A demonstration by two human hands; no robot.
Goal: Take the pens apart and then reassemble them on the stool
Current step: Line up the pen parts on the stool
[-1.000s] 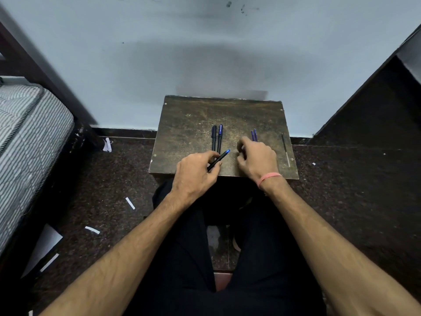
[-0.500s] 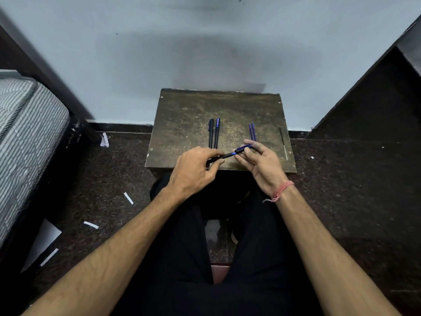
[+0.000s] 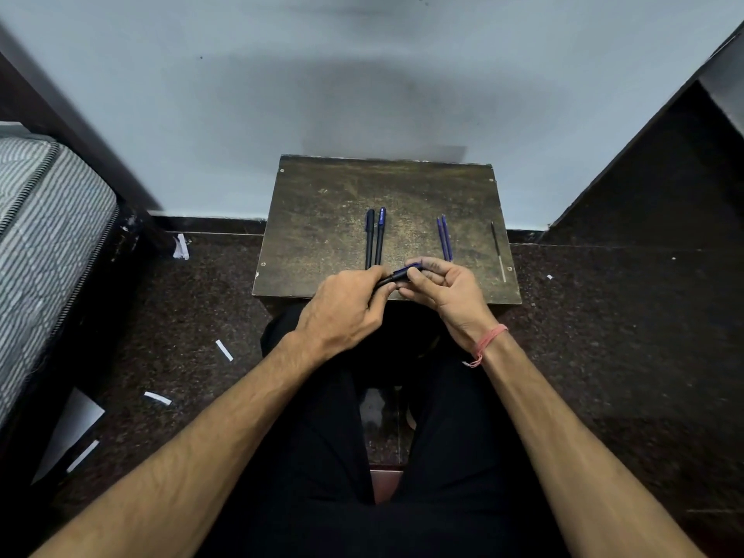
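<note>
A dark wooden stool (image 3: pixel 322 219) stands against the wall in front of me. Over its near edge both hands hold one black-and-blue pen (image 3: pixel 398 274). My left hand (image 3: pixel 346 312) grips the black end, my right hand (image 3: pixel 447 287) pinches the blue end. Two whole pens (image 3: pixel 375 235) lie side by side at the stool's middle. Two blue pen parts (image 3: pixel 444 237) lie to their right, and a thin refill (image 3: pixel 497 251) lies near the right edge.
A striped mattress (image 3: pixel 44 231) on a dark bed frame stands to the left. Paper scraps (image 3: pixel 157 397) are scattered on the dark speckled floor. A dark slanted panel (image 3: pixel 660 187) rises on the right. My legs in black trousers fill the foreground.
My right hand left the blue parts on the stool and came to the pen held by my left hand. Both hands have closed in on it over the near edge.
</note>
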